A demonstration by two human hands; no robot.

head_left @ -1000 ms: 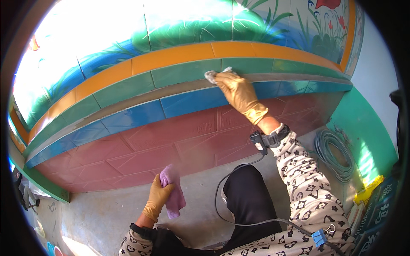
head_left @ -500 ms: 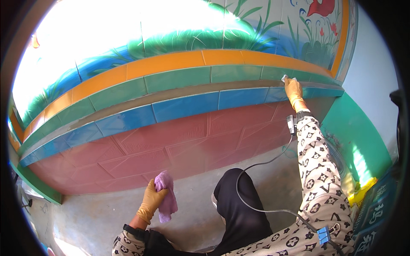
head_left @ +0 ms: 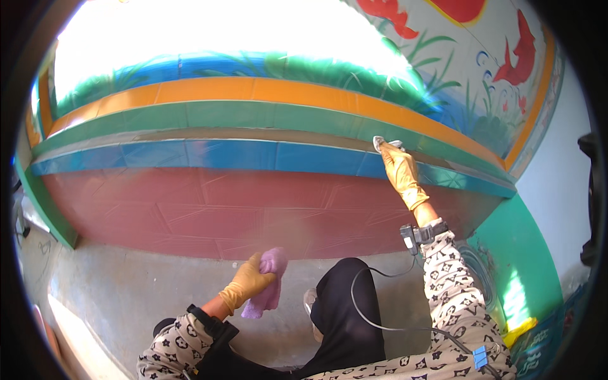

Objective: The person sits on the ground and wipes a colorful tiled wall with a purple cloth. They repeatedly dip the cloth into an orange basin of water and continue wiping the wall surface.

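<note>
My right hand [head_left: 400, 172], in a yellow glove, is closed on a crumpled white cloth [head_left: 379, 142] at the narrow grey strip [head_left: 304, 142] between a green tile band [head_left: 228, 114] and a blue one [head_left: 234, 152]. My left hand [head_left: 250, 280], gloved alike, grips a folded pink towel [head_left: 272, 295] low in front of the maroon tiled panel [head_left: 158, 196]. An orange tile band [head_left: 209, 90] runs above, under a painted mural [head_left: 456, 88], washed out by glare on the left.
A coiled hose [head_left: 481, 269] lies by a green side wall [head_left: 513, 240], partly behind my right arm. A yellow item [head_left: 520, 330] is at lower right. My bent knee [head_left: 347, 282] is over the concrete floor [head_left: 120, 291]. A cable runs from my right wrist.
My right hand with the white cloth moved right along the tile bands, then part-way back left. My left hand still holds the pink towel. The view has shifted, showing more mural at upper right.
</note>
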